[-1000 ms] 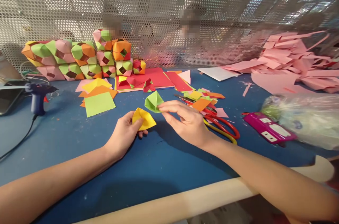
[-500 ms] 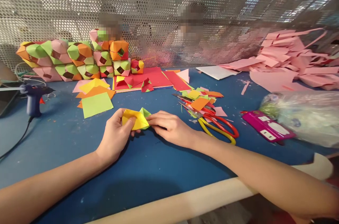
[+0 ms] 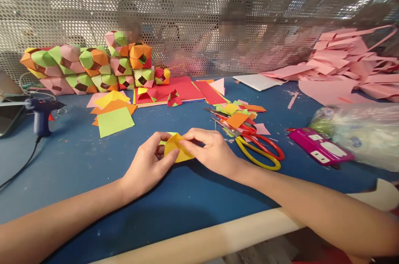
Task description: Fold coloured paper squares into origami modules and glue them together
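Low over the blue table [image 3: 174, 197], both my hands pinch a piece of folded yellow paper [image 3: 177, 151], with a bit of light green paper [image 3: 166, 138] showing behind it. My left hand [image 3: 152, 164] grips its left side, thumb across the front. On its upper right side, the thumb and fingers of my right hand [image 3: 212, 147] press together. Loose paper squares, the top one light green [image 3: 116, 122], lie beyond my left hand. Scissors with red and yellow handles [image 3: 258, 147] rest beyond my right hand, partly over cut paper scraps [image 3: 238, 119].
Folded paper balls [image 3: 93, 62] are stacked at the back left, near red paper sheets [image 3: 183, 89]. A blue glue gun [image 3: 42, 116] stands at left. To the right are a magenta power strip [image 3: 321, 146], a plastic bag [image 3: 368, 135] and a heap of pink paper strips [image 3: 336, 58].
The folded paper has been turned and moved slightly right, so green now shows on its left. My left hand shifted right with it; my right hand now pinches the yellow part.
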`<action>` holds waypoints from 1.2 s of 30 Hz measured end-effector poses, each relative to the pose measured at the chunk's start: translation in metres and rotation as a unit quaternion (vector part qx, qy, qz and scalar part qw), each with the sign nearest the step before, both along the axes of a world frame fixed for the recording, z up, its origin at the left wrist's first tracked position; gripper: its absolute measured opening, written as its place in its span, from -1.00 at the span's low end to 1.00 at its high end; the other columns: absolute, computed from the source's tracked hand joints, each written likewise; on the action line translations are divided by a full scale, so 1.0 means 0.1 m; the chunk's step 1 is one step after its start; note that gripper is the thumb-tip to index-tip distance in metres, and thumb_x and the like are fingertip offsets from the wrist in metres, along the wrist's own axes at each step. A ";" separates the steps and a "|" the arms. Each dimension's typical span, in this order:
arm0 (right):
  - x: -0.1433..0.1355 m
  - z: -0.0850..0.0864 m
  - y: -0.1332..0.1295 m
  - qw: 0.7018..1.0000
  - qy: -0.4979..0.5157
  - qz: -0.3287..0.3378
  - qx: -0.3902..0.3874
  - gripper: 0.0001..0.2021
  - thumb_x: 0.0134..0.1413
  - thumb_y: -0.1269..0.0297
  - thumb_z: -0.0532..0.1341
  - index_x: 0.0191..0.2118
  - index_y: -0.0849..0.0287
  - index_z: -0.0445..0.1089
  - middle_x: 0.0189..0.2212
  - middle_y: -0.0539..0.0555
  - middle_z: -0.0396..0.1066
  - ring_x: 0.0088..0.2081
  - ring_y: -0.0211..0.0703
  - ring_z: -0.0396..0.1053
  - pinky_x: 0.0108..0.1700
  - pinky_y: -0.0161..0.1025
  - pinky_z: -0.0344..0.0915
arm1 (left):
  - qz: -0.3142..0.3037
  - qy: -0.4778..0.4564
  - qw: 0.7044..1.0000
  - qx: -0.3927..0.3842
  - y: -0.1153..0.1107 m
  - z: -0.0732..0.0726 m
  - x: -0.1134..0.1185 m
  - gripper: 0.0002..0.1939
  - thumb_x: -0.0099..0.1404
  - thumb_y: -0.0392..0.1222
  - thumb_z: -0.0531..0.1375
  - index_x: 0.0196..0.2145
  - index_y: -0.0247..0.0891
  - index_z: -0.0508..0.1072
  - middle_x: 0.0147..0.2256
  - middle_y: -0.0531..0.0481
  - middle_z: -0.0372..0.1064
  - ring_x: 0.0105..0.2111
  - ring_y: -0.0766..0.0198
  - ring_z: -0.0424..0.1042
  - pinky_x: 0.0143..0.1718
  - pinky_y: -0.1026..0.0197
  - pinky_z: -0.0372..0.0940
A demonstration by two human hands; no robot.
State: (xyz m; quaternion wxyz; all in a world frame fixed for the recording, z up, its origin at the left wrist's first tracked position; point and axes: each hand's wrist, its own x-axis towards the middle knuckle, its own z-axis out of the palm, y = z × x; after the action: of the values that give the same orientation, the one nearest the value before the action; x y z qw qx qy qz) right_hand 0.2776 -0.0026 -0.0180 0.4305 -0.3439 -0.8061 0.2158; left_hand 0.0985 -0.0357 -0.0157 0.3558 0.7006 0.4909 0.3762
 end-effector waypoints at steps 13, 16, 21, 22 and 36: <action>0.16 0.02 0.27 0.982 0.096 -0.095 -0.130 -0.82 0.01 0.22 0.20 -0.47 0.24 0.38 -0.55 -0.01 0.32 -0.50 -0.32 0.19 -0.47 -0.36 0.18 | 0.151 0.166 0.965 0.137 0.37 -0.15 -0.11 -0.68 0.25 -0.14 0.07 -0.03 -0.21 0.26 0.00 -0.12 0.29 0.02 0.10 0.25 -0.05 0.04 0.17; 0.16 0.00 0.28 0.981 0.101 -0.092 -0.136 -0.81 0.01 0.21 0.20 -0.45 0.24 0.39 -0.54 0.00 0.33 -0.49 -0.31 0.20 -0.46 -0.35 0.18 | 0.125 0.240 0.956 0.109 0.38 -0.15 -0.10 -0.66 0.23 -0.10 0.09 -0.05 -0.23 0.30 -0.04 -0.13 0.34 0.01 0.02 0.26 -0.03 -0.05 0.14; 0.14 0.01 0.25 0.982 0.106 -0.078 -0.138 -0.80 0.03 0.19 0.19 -0.43 0.24 0.40 -0.53 0.00 0.33 -0.49 -0.31 0.21 -0.47 -0.35 0.19 | 0.048 0.282 0.947 0.146 0.37 -0.14 -0.07 -0.80 0.19 -0.20 0.10 -0.21 -0.21 0.39 -0.20 -0.04 0.42 -0.13 0.10 0.34 -0.09 0.03 0.17; 0.13 0.02 0.24 0.982 0.106 -0.073 -0.137 -0.80 0.03 0.19 0.19 -0.43 0.24 0.40 -0.52 0.00 0.34 -0.49 -0.30 0.22 -0.46 -0.35 0.21 | 0.039 0.275 0.950 0.145 0.36 -0.13 -0.07 -0.83 0.19 -0.23 0.09 -0.24 -0.21 0.40 -0.26 -0.03 0.43 -0.19 0.13 0.35 -0.13 0.07 0.19; -0.03 0.04 -0.07 0.998 0.013 -0.051 0.024 -0.96 0.07 0.31 0.19 -0.35 0.14 0.35 -0.44 0.00 0.44 -0.41 -0.25 0.37 -0.34 -0.32 0.32 | 0.061 0.047 0.997 0.021 0.25 -0.06 -0.05 -0.81 0.15 -0.14 0.13 -0.29 -0.24 0.43 -0.42 0.06 0.42 -0.43 0.29 0.34 -0.43 0.30 0.22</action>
State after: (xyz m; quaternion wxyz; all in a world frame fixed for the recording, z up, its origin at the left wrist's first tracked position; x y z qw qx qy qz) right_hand 0.2750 -0.0101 -0.0140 0.4593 -0.3711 -0.7870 0.1788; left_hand 0.0934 -0.0104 -0.0218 0.2938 0.6935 0.5412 0.3740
